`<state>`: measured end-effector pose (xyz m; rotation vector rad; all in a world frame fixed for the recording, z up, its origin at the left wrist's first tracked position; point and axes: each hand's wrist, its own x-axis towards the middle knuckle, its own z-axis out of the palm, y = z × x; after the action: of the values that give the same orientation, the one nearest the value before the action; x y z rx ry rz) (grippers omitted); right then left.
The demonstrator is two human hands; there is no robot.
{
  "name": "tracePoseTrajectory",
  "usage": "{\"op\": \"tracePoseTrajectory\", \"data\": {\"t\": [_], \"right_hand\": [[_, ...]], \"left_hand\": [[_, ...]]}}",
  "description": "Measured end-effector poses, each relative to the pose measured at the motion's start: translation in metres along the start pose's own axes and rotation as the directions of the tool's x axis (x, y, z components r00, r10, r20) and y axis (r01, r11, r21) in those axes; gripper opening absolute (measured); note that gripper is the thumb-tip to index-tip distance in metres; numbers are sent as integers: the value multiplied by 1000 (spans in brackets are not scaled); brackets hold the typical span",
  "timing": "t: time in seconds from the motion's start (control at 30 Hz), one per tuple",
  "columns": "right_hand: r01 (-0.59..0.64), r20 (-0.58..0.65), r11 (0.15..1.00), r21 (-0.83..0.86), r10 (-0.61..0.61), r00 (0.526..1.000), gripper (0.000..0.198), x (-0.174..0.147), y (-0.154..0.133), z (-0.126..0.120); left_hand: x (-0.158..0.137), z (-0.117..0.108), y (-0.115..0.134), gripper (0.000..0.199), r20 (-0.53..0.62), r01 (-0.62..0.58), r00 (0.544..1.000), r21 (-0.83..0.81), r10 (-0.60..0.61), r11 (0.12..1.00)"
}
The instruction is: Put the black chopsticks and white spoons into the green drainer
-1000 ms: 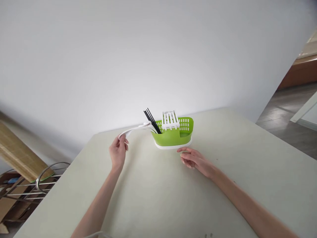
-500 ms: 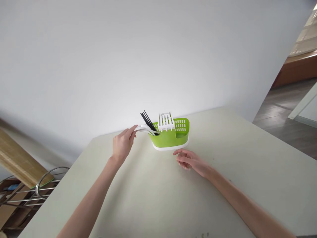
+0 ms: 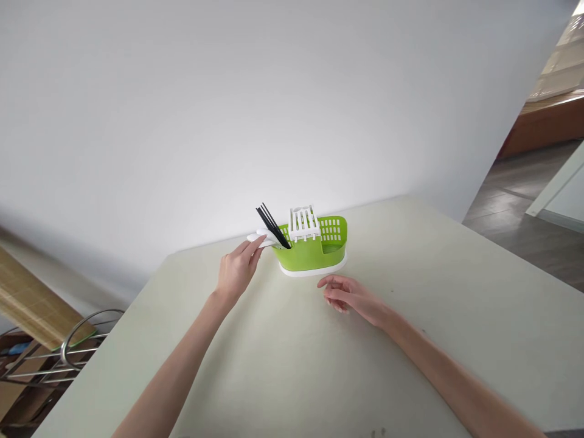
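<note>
A green plastic caddy (image 3: pixel 314 250) with a white base and a white slotted insert (image 3: pixel 303 221) stands near the far edge of the pale table (image 3: pixel 319 365). Black chopsticks (image 3: pixel 271 225) lean out of its left compartment. My left hand (image 3: pixel 237 271) pinches the handle ends of white utensils (image 3: pixel 261 238) that reach into that same compartment. My right hand (image 3: pixel 349 293) rests on the table just in front of the caddy, fingers loosely apart and holding nothing.
A plain white wall rises right behind the table. At the lower left, beyond the table edge, stand a metal wire rack (image 3: pixel 68 353) and a rolled bamboo mat (image 3: pixel 31 301). Wood flooring and a brown counter (image 3: pixel 542 131) show at the right.
My left hand has moved right toward the caddy, pushing the white utensils deeper into the left compartment. My right hand has stayed in front of the caddy.
</note>
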<state>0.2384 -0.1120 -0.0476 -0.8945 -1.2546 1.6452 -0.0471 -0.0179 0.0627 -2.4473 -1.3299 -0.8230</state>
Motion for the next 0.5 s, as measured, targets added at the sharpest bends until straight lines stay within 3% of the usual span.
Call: {"op": "tracePoseTrajectory", "data": {"t": [0.3,0.5], "right_hand": [[-18,2,1000,-8,18,1000,41,1,4,-2],[-36,-8,999,-17,35,999,39,0,4,-3]], "left_hand": [[-20,14,11,35,40,-23,999,-170,31,985],[-38,35,7,50,-22,71,996,-308,-82,949]]}}
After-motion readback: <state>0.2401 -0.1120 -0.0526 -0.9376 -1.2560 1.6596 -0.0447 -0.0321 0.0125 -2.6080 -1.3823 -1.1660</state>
